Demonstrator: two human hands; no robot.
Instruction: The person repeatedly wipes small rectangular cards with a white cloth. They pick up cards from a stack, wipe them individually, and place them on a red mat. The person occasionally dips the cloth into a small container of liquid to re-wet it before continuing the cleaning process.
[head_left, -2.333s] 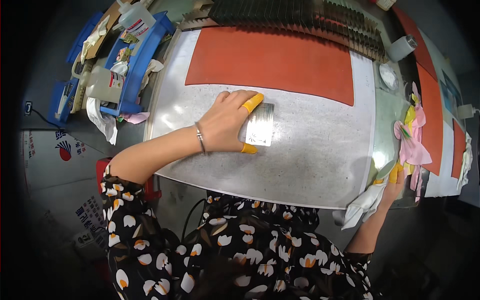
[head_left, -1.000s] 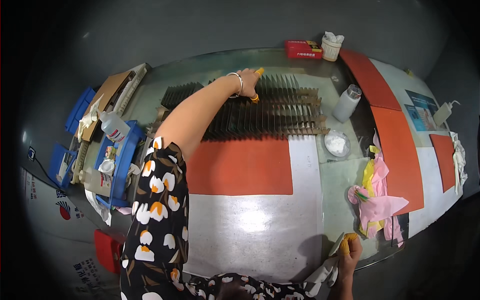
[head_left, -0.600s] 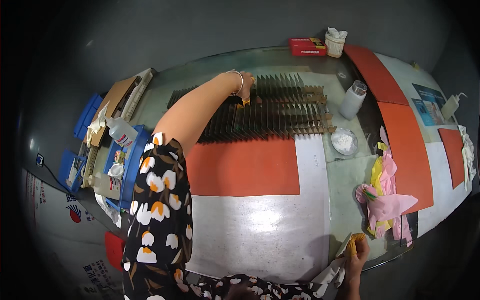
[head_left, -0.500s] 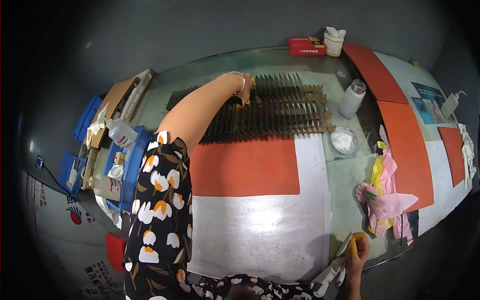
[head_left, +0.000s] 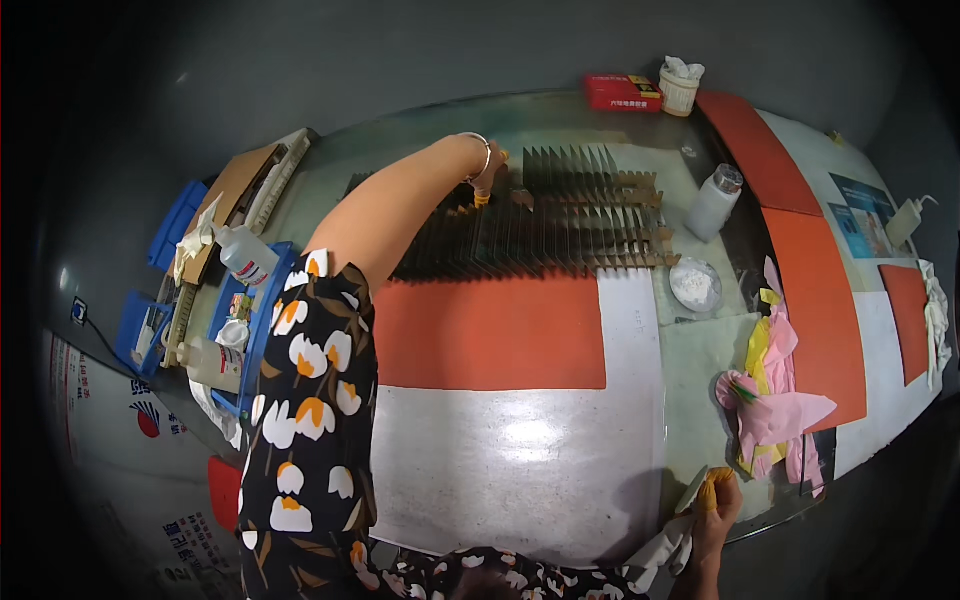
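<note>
My left hand point(head_left: 487, 178), with yellow coverings on the fingertips and a bangle at the wrist, reaches into rows of thin dark plates point(head_left: 540, 235). The plates stand on edge, side by side, in notched brown racks point(head_left: 640, 198). Thumb and one finger show apart at the back row; whether a plate is between them is hidden. At the lower right, near the table's front edge, my right hand point(head_left: 715, 500) pinches a white cloth point(head_left: 665, 545). A narrow greyish edge shows beside its fingers; I cannot make out what it is.
An orange mat point(head_left: 490, 335) lies before the racks. To the right are a grey-white bottle point(head_left: 714, 203), a dish of white powder point(head_left: 695, 285) and crumpled pink and yellow cloths point(head_left: 775, 410). Blue trays with bottles point(head_left: 245, 255) stand left; a red box point(head_left: 622, 93) sits behind.
My left hand has shifted slightly left along the back row, and a wider gap shows beside the plates there. The whole view has shifted a little. My right hand stays in place with the cloth.
</note>
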